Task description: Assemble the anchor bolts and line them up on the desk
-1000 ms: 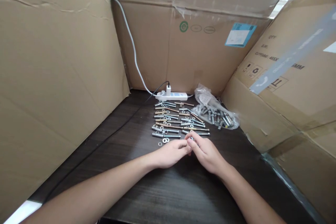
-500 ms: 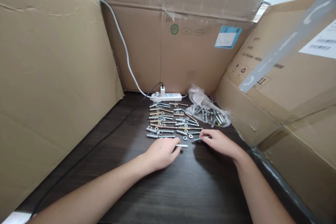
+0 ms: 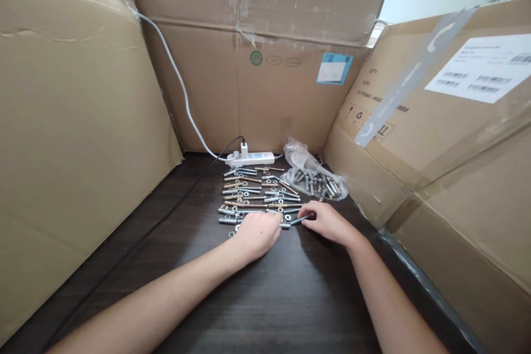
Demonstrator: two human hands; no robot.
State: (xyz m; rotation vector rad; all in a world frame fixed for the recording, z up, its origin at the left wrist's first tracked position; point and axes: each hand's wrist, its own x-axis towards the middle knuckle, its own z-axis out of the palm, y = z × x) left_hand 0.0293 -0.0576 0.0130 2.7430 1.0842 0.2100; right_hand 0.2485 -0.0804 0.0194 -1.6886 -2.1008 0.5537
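Rows of metal bolts, sleeves and washers (image 3: 257,193) lie on a dark wooden table (image 3: 265,298). My left hand (image 3: 258,234) rests at the near edge of the rows, fingers curled, its fingertips on a short silver sleeve (image 3: 284,225). My right hand (image 3: 327,222) lies just to the right, pinching the end of a dark bolt (image 3: 302,219) that points left toward the other hand. Both forearms reach in from the bottom of the view.
Large cardboard boxes wall in the table on the left (image 3: 74,138), back (image 3: 265,61) and right (image 3: 448,138). A white power strip (image 3: 250,158) with a plug and cable sits at the back. A clear plastic bag of bolts (image 3: 315,180) lies right of the rows.
My hands, joined together a second ago, have separated; the right one now holds a bolt by its end and the left sits over a sleeve. The view has swung rightward.
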